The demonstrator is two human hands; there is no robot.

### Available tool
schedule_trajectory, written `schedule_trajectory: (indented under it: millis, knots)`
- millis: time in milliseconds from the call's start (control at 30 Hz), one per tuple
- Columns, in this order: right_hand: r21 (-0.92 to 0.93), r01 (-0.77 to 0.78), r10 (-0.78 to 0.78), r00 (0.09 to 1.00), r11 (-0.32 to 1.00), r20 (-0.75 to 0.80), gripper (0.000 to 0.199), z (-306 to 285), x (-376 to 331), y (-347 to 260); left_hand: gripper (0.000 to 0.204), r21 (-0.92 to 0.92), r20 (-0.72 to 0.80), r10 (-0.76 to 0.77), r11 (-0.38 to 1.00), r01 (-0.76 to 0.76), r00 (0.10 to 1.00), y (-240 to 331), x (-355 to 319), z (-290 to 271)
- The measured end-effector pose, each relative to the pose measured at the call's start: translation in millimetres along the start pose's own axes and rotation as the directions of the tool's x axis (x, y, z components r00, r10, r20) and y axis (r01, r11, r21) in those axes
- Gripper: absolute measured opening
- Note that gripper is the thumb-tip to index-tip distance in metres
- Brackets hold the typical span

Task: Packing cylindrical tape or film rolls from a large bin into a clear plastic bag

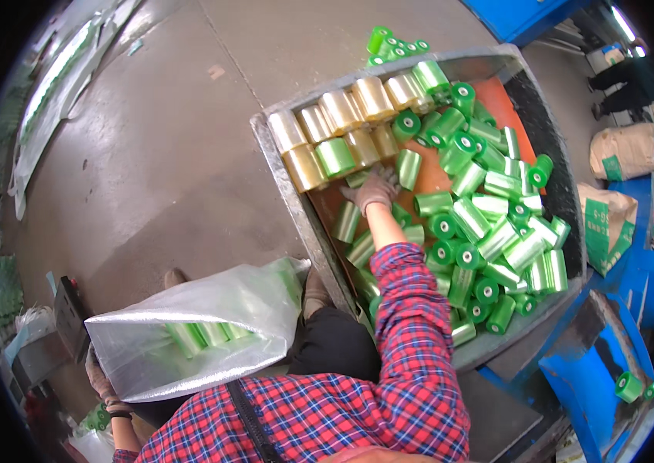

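Grey-brown concrete floor point(180, 154) | right grip point(377, 190) half-spread, hold unclear, among glossy green cylindrical film rolls point(469, 218), three o'clock: probably slick, firm, best cupped mid-length! | left grip point(97, 376) pinching translucent plastic bag point(211, 301), eight o'clock

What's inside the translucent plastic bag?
Several green rolls show inside the mouth of the translucent plastic bag. Further in, only hazy green shows through the film; the full count is hidden.
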State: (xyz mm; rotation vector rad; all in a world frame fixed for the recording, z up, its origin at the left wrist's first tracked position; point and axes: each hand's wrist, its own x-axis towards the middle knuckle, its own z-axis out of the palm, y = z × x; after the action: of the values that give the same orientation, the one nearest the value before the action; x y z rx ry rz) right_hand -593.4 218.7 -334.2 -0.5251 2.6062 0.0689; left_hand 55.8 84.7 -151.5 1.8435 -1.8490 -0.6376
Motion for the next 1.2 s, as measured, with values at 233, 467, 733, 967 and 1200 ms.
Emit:
schedule_trajectory:
  millis: [233,467,733,967,1200]
  knots:
    - [0.333,0.036,0.016,0.988,0.942,-0.153,0.093,0,-15,1,0.027,-0.508,0.047,-0.191,0.840,0.188,0.980,-46,3,-12]
    - [0.535,-0.378,-0.474,0.879,-0.756,-0.049,0.057,-30,-183,107,0.031,0.314,-0.101,0.287,0.918,-0.243,0.953,20,-29,-11]
    - [0.720,-0.223,-0.299,0.954,-0.657,0.022,0.065,-65,-311,122,0.073,-0.249,0.529,0.642,0.743,-0.621,0.555,178,-79,-29]
    - [0.982,-0.104,-0.780,0.623,-0.156,-0.058,0.069,-164,-403,9,0.010,-0.443,0.505,0.718,0.692,-0.570,0.479,145,-84,-43]
    - [0.259,0.654,-0.694,0.592,0.711,0.411,0.092,-50,-375,-173,0.066,0.146,0.486,0.048,0.980,-0.135,0.873,115,-27,-10]
